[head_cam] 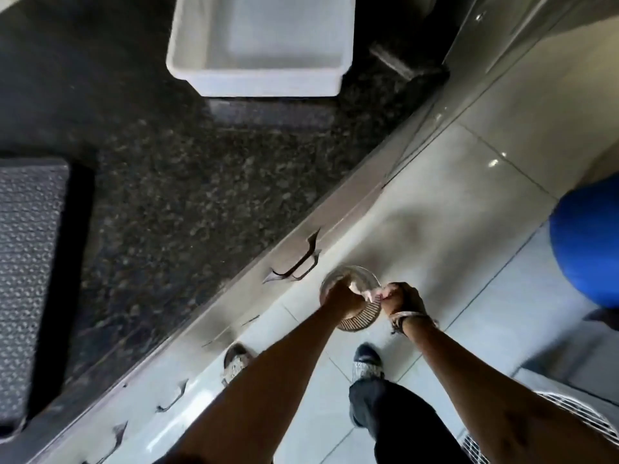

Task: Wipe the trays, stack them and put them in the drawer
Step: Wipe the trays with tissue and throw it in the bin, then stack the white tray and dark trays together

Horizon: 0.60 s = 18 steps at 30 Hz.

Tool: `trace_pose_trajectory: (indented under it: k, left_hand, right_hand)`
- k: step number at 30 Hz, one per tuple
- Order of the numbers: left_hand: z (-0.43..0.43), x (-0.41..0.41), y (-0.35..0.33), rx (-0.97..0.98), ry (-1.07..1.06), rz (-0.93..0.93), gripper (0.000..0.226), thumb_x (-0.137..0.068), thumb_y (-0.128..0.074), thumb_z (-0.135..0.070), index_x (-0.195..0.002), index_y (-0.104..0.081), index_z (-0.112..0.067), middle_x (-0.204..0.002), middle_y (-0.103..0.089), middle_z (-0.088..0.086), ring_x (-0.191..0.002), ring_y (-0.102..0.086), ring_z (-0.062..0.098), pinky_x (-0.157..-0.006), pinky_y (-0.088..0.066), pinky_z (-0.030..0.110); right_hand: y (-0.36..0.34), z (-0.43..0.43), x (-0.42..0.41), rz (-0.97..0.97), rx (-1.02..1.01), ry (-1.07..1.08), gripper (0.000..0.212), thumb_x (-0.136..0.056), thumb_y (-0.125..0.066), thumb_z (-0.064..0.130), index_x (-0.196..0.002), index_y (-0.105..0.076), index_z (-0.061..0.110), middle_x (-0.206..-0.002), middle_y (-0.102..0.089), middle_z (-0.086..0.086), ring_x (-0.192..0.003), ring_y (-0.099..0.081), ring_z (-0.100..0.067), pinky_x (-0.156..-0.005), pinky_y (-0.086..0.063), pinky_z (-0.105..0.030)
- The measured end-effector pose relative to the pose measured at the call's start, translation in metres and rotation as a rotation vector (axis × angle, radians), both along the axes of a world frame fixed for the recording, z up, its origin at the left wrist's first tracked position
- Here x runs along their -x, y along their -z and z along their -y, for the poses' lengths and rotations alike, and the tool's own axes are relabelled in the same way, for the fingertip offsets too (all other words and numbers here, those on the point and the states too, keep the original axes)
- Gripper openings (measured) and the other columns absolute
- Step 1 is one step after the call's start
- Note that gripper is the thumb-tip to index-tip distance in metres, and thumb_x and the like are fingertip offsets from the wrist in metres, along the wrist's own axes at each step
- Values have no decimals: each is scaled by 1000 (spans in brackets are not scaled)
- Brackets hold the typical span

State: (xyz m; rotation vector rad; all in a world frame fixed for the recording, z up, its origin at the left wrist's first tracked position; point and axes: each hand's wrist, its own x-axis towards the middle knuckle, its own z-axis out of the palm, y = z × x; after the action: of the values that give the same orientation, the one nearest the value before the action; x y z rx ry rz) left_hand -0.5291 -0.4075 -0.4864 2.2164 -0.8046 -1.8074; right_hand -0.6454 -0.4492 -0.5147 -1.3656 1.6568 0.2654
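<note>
A small round tray (pixel 360 316) with a ribbed brown rim and a clear upper part hangs in the air in front of the counter, over the floor. My left hand (pixel 338 294) presses into it from above with a pale cloth (pixel 363 290) bunched under the fingers. My right hand (pixel 400 298), a bracelet at the wrist, grips the tray's right rim. The nearest drawer front, with a dark handle (pixel 298 266), sits shut just left of the tray. The image is blurred by motion.
A dark speckled stone counter (pixel 201 182) carries a white plastic tub (pixel 261 45) at the back and a dark textured mat (pixel 30 249) at the left. More drawer handles (pixel 174 400) run along the front. A blue ball (pixel 589 249) and a white wire rack (pixel 569 416) stand on the tiled floor at right.
</note>
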Motion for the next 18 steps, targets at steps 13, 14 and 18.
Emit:
trace_pose_trajectory:
  k: [13, 14, 18]
  left_hand:
    - [-159, -191, -229, 682, -872, 955, 26, -84, -64, -21, -108, -62, -12, -107, -60, 9, -96, -57, 22, -86, -43, 28]
    - [-183, -222, -232, 520, -1026, 1043, 37, -81, -66, -20, -115, -59, -7, -116, -56, 16, -106, -53, 30, -93, -41, 36]
    - [-279, -318, -224, -194, -1603, 848, 62, -76, -70, -28, -125, -46, 1, -133, -45, 23, -125, -45, 40, -102, -40, 47]
  right_hand:
    - [-226, -29, -211, 657, 979, -522, 26, -77, -54, 12, -97, -71, 10, -95, -74, -12, -90, -68, -27, -80, -55, -34]
    - [-233, -32, -251, 664, 938, -603, 33, -77, -59, 12, -108, -68, 6, -108, -71, -17, -103, -65, -31, -92, -53, -38]
    - [-229, -38, -392, 372, 626, -970, 71, -86, -61, 24, -144, -27, 3, -154, -27, -20, -143, -26, -31, -120, -21, -43]
